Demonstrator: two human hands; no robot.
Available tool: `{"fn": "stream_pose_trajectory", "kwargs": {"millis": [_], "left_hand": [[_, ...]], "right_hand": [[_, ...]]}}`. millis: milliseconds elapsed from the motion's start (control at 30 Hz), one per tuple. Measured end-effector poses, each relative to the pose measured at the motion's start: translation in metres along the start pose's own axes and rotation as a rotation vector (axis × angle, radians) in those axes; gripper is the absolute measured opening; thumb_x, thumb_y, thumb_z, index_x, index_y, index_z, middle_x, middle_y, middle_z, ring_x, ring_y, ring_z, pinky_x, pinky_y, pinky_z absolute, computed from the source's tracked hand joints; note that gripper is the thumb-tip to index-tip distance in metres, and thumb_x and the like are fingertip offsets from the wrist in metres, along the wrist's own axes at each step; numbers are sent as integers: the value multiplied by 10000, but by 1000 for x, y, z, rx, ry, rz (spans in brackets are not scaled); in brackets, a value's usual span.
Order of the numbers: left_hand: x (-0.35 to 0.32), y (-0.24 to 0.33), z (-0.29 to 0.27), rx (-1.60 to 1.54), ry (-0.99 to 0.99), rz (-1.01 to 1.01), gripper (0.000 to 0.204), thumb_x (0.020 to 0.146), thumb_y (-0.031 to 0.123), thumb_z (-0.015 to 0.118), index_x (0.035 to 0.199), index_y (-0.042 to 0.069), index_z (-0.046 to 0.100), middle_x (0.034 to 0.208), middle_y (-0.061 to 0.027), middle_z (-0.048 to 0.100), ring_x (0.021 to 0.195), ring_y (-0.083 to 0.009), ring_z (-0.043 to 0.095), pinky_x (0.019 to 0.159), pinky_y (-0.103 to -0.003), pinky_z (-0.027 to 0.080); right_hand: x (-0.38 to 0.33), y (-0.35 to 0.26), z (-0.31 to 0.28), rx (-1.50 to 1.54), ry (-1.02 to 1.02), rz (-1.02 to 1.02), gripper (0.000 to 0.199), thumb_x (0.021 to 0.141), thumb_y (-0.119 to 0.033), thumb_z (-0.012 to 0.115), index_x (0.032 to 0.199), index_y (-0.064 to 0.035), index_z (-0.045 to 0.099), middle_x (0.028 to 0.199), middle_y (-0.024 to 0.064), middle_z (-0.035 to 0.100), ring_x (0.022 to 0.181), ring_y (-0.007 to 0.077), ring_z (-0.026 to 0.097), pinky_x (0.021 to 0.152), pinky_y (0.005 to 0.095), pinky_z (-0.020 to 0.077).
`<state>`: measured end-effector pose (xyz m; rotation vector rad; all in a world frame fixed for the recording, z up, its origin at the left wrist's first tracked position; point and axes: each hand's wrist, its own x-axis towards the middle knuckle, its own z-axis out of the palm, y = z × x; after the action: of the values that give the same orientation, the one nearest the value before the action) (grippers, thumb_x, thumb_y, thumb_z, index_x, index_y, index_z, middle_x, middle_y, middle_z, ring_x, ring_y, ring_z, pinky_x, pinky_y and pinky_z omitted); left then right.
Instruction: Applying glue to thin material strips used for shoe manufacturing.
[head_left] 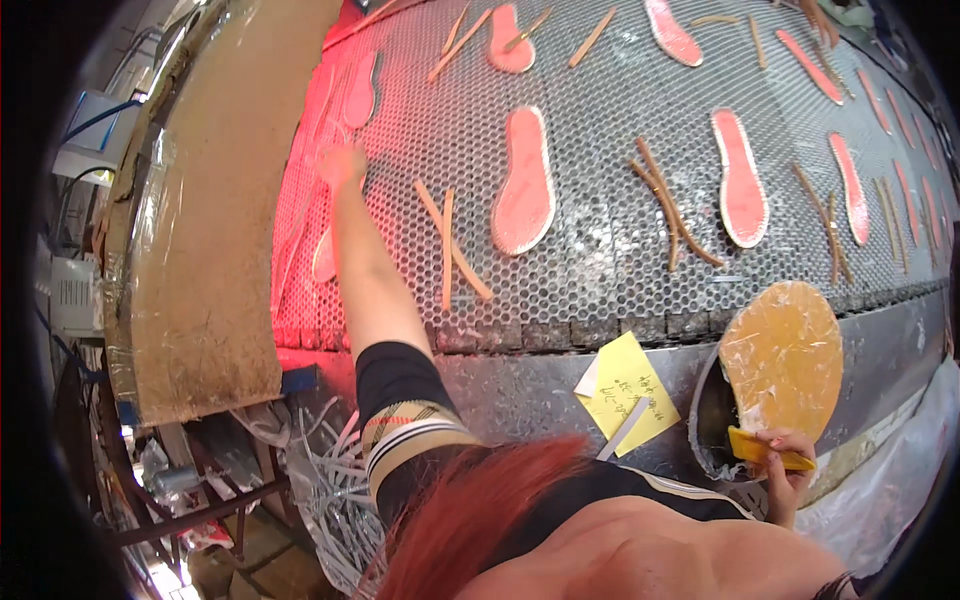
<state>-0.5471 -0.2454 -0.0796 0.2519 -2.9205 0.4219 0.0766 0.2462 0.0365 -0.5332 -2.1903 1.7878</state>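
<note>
Head view, nearest: red hair and a dark top fill the lower edge.
Right hand (pixel 785 462): fingers curled shut around a yellow scraper (pixel 765 450), low at the right, just under a yellow-brown sole-shaped piece (pixel 785 355) on the metal edge.
Yellow note (pixel 628 392): lies on the metal edge between the arms.
Left hand (pixel 342 165): arm stretched far out over the mesh surface (pixel 600 250); it rests on the mesh near a pink insole (pixel 360 92); whether its fingers are spread or closed cannot be told.
Farther on mesh: pink insoles (pixel 525 182) lie apart, tan strips (pixel 450 245) between them.
Left side: a curved padded panel (pixel 205 220).
</note>
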Motion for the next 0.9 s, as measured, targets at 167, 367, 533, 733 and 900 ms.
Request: {"fn": "stream_pose_trajectory", "kwargs": {"millis": [167,367,533,733,900], "left_hand": [[-16,-59,-27,55,321,26,292,744,200,686,1015,116,617,863,-94,665,947,-317,594,798,-454,466],[-48,-97,-42,-284,656,152,261,839,105,543,1086,28,581,866,-170,638,844,-357,607,755,-461,478],[-100,-78,-141,-881,420,84,240,892,126,507,1102,16,548,1009,-205,638,932,-327,628,818,-417,477],[-162,-109,-250,-1378,326,147,230,908,131,570,1030,-48,493,992,-154,650,897,-221,643,760,-328,510],[-225,-50,-306,-2098,239,367,243,924,157,578,995,-53,479,958,-145,630,873,-193,635,723,-318,528]], "right_hand": [[17,-5,4,98,-19,20,117,851,47,574,954,-8,588,1019,163,638,890,184,618,653,244,516],[3,0,-1,187,-195,-29,159,859,67,547,988,-14,592,1026,139,647,912,166,613,693,243,512],[-20,4,-5,169,-264,-107,161,868,75,535,1000,-8,577,1069,139,628,923,162,608,711,251,520],[-30,1,5,236,-309,-239,177,868,94,526,1010,-2,568,1091,144,622,828,134,601,698,246,502],[-30,3,-1,209,-280,-254,168,873,78,531,1013,-6,567,1082,143,631,880,152,605,703,249,508]]}}
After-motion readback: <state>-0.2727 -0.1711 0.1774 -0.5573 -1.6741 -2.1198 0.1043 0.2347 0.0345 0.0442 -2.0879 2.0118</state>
